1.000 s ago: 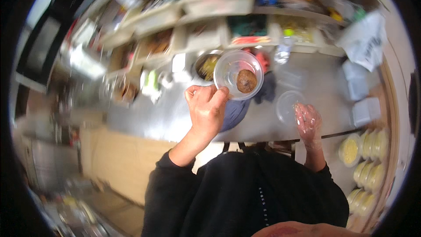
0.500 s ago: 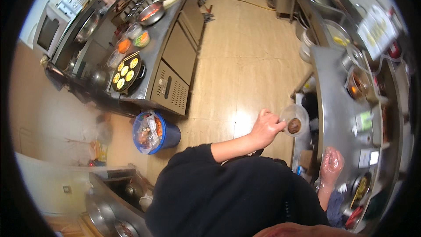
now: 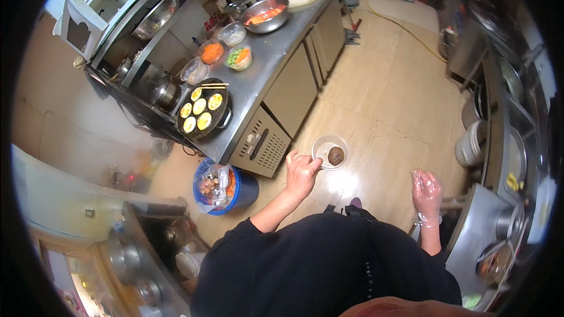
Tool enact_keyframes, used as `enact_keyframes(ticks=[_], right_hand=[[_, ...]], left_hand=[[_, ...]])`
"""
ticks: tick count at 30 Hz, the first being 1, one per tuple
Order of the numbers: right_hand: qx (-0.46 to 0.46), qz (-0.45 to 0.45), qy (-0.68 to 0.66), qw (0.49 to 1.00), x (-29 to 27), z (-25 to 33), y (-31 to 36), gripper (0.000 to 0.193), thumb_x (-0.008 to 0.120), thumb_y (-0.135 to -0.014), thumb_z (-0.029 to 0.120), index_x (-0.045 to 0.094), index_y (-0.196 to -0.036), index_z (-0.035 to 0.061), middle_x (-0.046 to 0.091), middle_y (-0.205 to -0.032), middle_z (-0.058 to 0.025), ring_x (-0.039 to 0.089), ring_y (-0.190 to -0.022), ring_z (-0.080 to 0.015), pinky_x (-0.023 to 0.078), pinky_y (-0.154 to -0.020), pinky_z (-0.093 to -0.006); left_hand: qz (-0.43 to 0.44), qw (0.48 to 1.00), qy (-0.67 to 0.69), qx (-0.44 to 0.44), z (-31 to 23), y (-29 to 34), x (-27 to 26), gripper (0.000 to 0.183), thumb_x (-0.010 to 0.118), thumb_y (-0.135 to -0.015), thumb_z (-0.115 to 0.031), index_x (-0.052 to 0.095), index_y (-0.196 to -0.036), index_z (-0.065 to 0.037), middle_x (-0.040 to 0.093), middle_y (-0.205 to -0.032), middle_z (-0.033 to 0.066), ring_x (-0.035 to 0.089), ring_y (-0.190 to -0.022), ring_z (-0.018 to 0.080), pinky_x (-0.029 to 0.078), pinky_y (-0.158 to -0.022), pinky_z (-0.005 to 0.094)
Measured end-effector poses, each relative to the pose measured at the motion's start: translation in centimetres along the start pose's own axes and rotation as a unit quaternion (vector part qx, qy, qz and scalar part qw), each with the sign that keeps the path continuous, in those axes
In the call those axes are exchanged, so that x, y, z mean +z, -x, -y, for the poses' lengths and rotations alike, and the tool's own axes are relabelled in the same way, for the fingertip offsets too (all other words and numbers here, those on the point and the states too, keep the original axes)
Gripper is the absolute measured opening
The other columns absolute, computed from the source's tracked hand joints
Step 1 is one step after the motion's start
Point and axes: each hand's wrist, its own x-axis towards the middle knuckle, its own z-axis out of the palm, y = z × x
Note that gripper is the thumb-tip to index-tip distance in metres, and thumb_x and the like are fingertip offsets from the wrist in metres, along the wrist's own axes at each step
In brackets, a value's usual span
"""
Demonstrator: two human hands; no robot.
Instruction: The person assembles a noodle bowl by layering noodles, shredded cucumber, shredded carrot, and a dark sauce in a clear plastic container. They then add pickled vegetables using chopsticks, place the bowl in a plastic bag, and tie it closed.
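Note:
My bare left hand (image 3: 301, 174) grips the rim of a clear round plastic bowl (image 3: 321, 144), held out over the floor. Inside the bowl rests a single brown ball-shaped lump (image 3: 335, 155), its exact kind unclear. My right hand (image 3: 427, 196) wears a thin clear plastic glove and hangs apart from the bowl on the right. Its fingers are loosely bent and slightly apart, and I see nothing in them. On the left counter, nearest to my left hand, a dark round pan (image 3: 205, 127) holds several yellow egg rounds in its hollows, with chopsticks (image 3: 212, 86) across its far edge.
The steel counter (image 3: 258, 86) carries bowls of orange shreds (image 3: 212, 53) and diced vegetables (image 3: 238, 57), and a metal bowl (image 3: 264, 15). A blue bin (image 3: 243, 192) stands at its near end. On the right is another steel counter (image 3: 477, 232). A yellow hose (image 3: 399, 22) crosses the floor.
I have turned left, away from the right-hand counter. My left hand and the bowl have come toward the left counter. My right hand has moved off the right counter.

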Motion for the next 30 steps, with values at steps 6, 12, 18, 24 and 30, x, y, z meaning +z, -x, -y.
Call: enact_keyframes(ticks=[6,12,18,24,30], right_hand=[[-0.103,0.098,-0.124,0.982,13.3,0.9,-16.9,0.009,0.067,-0.078,0.007,0.066,-0.087,0.0076,0.058,-0.071,-0.0099,0.058,-0.064,-0.03,0.047,-0.057,-0.0393],[-0.183,0.185,-0.142,0.955,26.7,3.8,-28.3,0.007,0.067,-0.08,0.013,0.067,-0.087,0.0096,0.056,-0.069,-0.0097,0.058,-0.064,-0.0297,0.047,-0.057,-0.04],[-0.203,0.246,-0.18,0.93,36.5,7.1,-37.8,0.007,0.066,-0.081,0.013,0.067,-0.085,0.0081,0.056,-0.067,-0.0098,0.058,-0.065,-0.0296,0.047,-0.057,-0.0394],[-0.236,0.281,-0.213,0.906,45.6,8.6,-46.1,0.008,0.067,-0.079,0.012,0.068,-0.087,0.0082,0.056,-0.066,-0.0096,0.058,-0.065,-0.0292,0.047,-0.059,-0.039],[-0.326,0.319,-0.289,0.842,57.2,9.8,-54.0,0.008,0.065,-0.081,0.012,0.068,-0.088,0.0096,0.063,-0.073,-0.0081,0.059,-0.064,-0.0285,0.048,-0.057,-0.0388]], left_hand=[[-0.037,0.988,-0.094,-0.115,10.1,-6.9,1.1,0.014,0.071,-0.071,-0.014,0.063,-0.083,-0.013,0.053,-0.066,0.0042,0.058,-0.071,0.0227,0.039,-0.092,0.0522],[-0.05,0.963,-0.139,-0.224,21.3,-11.9,2.6,0.017,0.073,-0.072,-0.014,0.062,-0.085,-0.011,0.056,-0.072,0.0052,0.059,-0.076,0.0238,0.036,-0.096,0.0525],[-0.085,0.946,-0.131,-0.285,31.1,-18.1,3.6,0.016,0.073,-0.074,-0.015,0.062,-0.086,-0.01,0.059,-0.075,0.0054,0.06,-0.078,0.0249,0.035,-0.095,0.0508],[-0.063,0.924,-0.158,-0.342,36.7,-22.4,2.9,0.017,0.073,-0.073,-0.016,0.063,-0.085,-0.01,0.06,-0.076,0.0053,0.06,-0.08,0.0253,0.036,-0.096,0.0503],[-0.033,0.89,-0.225,-0.395,41.5,-27.1,3.2,0.017,0.07,-0.077,-0.018,0.063,-0.089,-0.01,0.059,-0.076,0.0065,0.06,-0.078,0.0265,0.036,-0.096,0.0505]])
